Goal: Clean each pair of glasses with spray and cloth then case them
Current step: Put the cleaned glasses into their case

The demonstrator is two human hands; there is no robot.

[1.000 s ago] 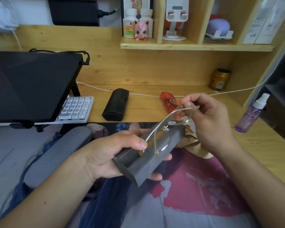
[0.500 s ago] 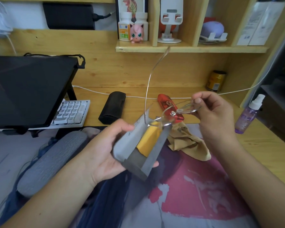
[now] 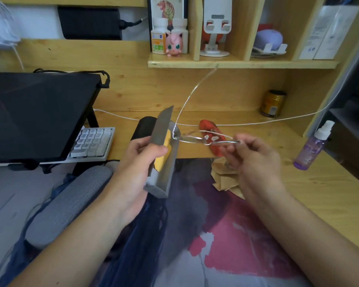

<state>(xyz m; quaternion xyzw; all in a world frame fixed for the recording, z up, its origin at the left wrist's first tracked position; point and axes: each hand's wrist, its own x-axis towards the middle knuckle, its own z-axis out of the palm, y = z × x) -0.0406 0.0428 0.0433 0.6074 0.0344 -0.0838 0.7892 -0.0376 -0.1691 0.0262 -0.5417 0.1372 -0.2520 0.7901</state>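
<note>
My left hand (image 3: 139,162) holds an open grey glasses case (image 3: 164,154) upright above the desk mat; a yellow lining or cloth shows inside it. My right hand (image 3: 255,160) pinches a thin-framed pair of glasses (image 3: 197,138) by one end. The other end of the glasses touches the case's upper edge, and one temple arm sticks up towards the shelf. A tan cleaning cloth (image 3: 224,179) lies crumpled on the mat under my right hand. The purple spray bottle (image 3: 313,148) stands on the desk at the right.
A black glasses case (image 3: 143,127) and a red case (image 3: 209,129) lie on the desk behind my hands. A dark screen on a stand (image 3: 35,114) and a white keyboard (image 3: 93,143) fill the left. A gold can (image 3: 275,103) and a white cable sit at the back.
The grey case went from shut, with the glasses lying on it, to open and turned more upright. The glasses lifted away and one temple arm swung up.
</note>
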